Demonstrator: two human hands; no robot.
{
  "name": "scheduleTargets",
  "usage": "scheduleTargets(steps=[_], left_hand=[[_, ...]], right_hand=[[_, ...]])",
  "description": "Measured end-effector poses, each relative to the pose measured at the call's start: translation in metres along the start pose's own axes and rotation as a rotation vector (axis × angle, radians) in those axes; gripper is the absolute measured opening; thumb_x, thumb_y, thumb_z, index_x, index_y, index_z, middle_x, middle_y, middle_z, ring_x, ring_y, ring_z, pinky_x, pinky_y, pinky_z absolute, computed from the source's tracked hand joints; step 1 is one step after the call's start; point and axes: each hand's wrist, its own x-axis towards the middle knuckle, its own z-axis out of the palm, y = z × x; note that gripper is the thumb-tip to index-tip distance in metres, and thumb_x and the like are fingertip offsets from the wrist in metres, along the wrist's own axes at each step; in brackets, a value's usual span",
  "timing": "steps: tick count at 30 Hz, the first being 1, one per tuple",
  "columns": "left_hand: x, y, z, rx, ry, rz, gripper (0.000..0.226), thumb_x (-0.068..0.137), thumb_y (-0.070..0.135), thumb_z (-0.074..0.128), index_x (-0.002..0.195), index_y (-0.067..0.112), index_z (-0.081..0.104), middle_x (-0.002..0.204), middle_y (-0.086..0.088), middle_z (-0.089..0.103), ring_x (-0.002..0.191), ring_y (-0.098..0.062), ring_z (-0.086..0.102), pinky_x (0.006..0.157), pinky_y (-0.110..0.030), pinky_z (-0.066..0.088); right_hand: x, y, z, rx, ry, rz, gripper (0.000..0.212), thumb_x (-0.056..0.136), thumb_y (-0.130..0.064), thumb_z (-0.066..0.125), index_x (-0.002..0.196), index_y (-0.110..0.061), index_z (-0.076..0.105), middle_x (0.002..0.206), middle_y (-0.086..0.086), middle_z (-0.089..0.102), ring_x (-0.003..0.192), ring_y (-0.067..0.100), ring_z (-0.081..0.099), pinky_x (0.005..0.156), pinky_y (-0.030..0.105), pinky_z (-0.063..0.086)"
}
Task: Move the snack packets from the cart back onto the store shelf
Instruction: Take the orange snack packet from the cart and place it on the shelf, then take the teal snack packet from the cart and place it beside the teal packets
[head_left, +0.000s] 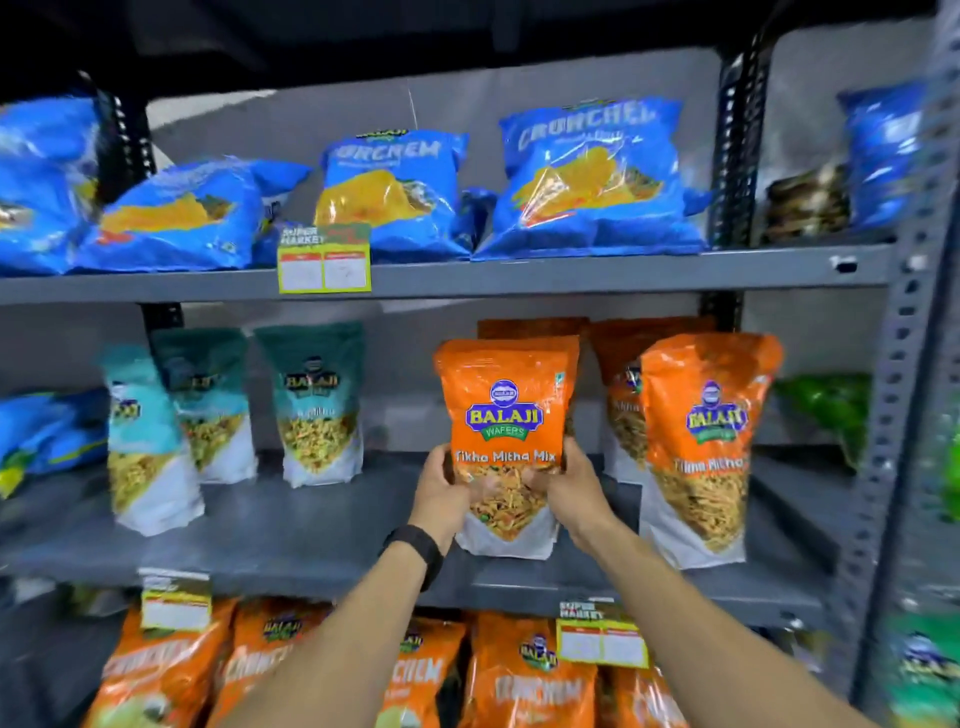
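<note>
An orange Tikha Mitha Mix packet (506, 410) stands upright over the middle shelf (322, 530), gripped low on both sides. My left hand (440, 493) holds its lower left edge and my right hand (566, 491) its lower right edge. The packet's bottom is at or just above the shelf surface; I cannot tell which. Another orange packet of the same kind (701, 447) stands just to the right, with more orange packets behind. No cart is in view.
Teal packets (311, 405) stand at the left of the middle shelf. Blue packets (592, 182) fill the top shelf, orange packets (530, 680) the bottom one. Price tags (324, 258) hang on shelf edges. A grey upright post (893, 415) bounds the rack at right.
</note>
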Motion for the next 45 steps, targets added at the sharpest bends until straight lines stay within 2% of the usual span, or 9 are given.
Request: scheduleTargets(steps=[6, 11, 21, 27, 32, 37, 41, 43, 45], left_hand=[[0.006, -0.009, -0.006, 0.035, -0.039, 0.016, 0.057, 0.078, 0.008, 0.087, 0.125, 0.022, 0.059, 0.119, -0.003, 0.074, 0.114, -0.022, 0.07, 0.1, -0.046, 0.058], [-0.025, -0.016, -0.044, 0.152, -0.004, 0.117, 0.067, 0.083, 0.02, 0.083, 0.143, 0.029, 0.052, 0.121, -0.001, 0.067, 0.111, -0.017, 0.066, 0.089, -0.029, 0.055], [-0.157, -0.094, -0.216, 0.25, 0.103, 0.074, 0.03, 0.071, 0.041, 0.074, 0.1, 0.033, 0.077, 0.087, 0.017, 0.077, 0.074, 0.002, 0.066, 0.07, -0.012, 0.053], [-0.221, -0.196, -0.369, 0.295, 0.244, -0.183, 0.02, 0.081, 0.029, 0.075, 0.099, 0.037, 0.078, 0.095, 0.001, 0.081, 0.084, -0.007, 0.071, 0.082, -0.029, 0.057], [-0.293, -0.283, -0.483, 0.247, 0.419, -0.484, 0.021, 0.073, 0.031, 0.071, 0.094, 0.029, 0.069, 0.07, 0.03, 0.074, 0.065, 0.014, 0.064, 0.069, -0.005, 0.049], [-0.352, -0.365, -0.566, 0.194, 0.604, -0.845, 0.021, 0.085, -0.004, 0.073, 0.102, 0.009, 0.069, 0.072, 0.007, 0.067, 0.045, 0.014, 0.058, 0.05, -0.002, 0.043], [-0.394, -0.435, -0.61, 0.126, 0.731, -1.128, 0.03, 0.089, -0.005, 0.069, 0.115, 0.011, 0.065, 0.078, -0.011, 0.064, 0.035, 0.004, 0.052, 0.041, -0.012, 0.039], [-0.413, -0.469, -0.619, 0.065, 0.754, -1.288, 0.032, 0.091, 0.001, 0.07, 0.122, 0.005, 0.064, 0.081, -0.016, 0.066, 0.053, -0.016, 0.063, 0.045, -0.02, 0.046], [-0.426, -0.498, -0.62, 0.003, 0.704, -1.403, 0.037, 0.094, 0.009, 0.069, 0.129, -0.002, 0.062, 0.115, -0.028, 0.068, 0.094, -0.042, 0.069, 0.077, -0.039, 0.057]], right_hand=[[0.001, 0.018, -0.003, -0.01, 0.095, -0.012, 0.042, 0.088, -0.01, 0.08, 0.119, -0.027, 0.058, 0.118, 0.001, 0.074, 0.112, 0.023, 0.071, 0.099, 0.048, 0.058], [-0.034, 0.021, -0.005, -0.097, 0.292, -0.121, 0.037, 0.084, -0.014, 0.083, 0.112, -0.019, 0.06, 0.094, 0.0, 0.065, 0.096, 0.028, 0.069, 0.079, 0.034, 0.056], [-0.129, 0.068, 0.128, -0.207, -0.304, -0.234, 0.044, 0.081, 0.004, 0.078, 0.1, -0.033, 0.063, 0.091, -0.002, 0.069, 0.075, 0.009, 0.063, 0.07, 0.018, 0.052], [-0.189, 0.172, 0.288, -0.322, -0.69, 0.009, 0.039, 0.074, -0.014, 0.076, 0.102, -0.037, 0.062, 0.091, -0.007, 0.067, 0.074, 0.017, 0.063, 0.073, 0.027, 0.051], [-0.245, 0.274, 0.402, -0.435, -0.995, 0.308, 0.039, 0.08, 0.0, 0.081, 0.112, -0.018, 0.067, 0.089, 0.002, 0.064, 0.062, -0.006, 0.06, 0.059, 0.007, 0.046], [-0.297, 0.358, 0.483, -0.515, -1.121, 0.578, 0.041, 0.085, 0.025, 0.063, 0.122, 0.008, 0.058, 0.072, 0.011, 0.05, 0.046, -0.006, 0.056, 0.049, 0.009, 0.049], [-0.329, 0.433, 0.523, -0.681, -1.127, 0.734, 0.033, 0.084, 0.008, 0.075, 0.114, -0.004, 0.066, 0.077, -0.002, 0.072, 0.064, -0.001, 0.067, 0.063, 0.023, 0.055], [-0.347, 0.46, 0.537, -0.779, -1.139, 0.782, 0.033, 0.084, 0.0, 0.078, 0.117, -0.004, 0.07, 0.102, 0.003, 0.073, 0.089, 0.019, 0.072, 0.073, 0.031, 0.058], [-0.36, 0.481, 0.547, -0.845, -1.198, 0.844, 0.037, 0.087, -0.003, 0.076, 0.124, -0.002, 0.069, 0.109, -0.001, 0.065, 0.096, 0.025, 0.067, 0.067, 0.029, 0.051]])
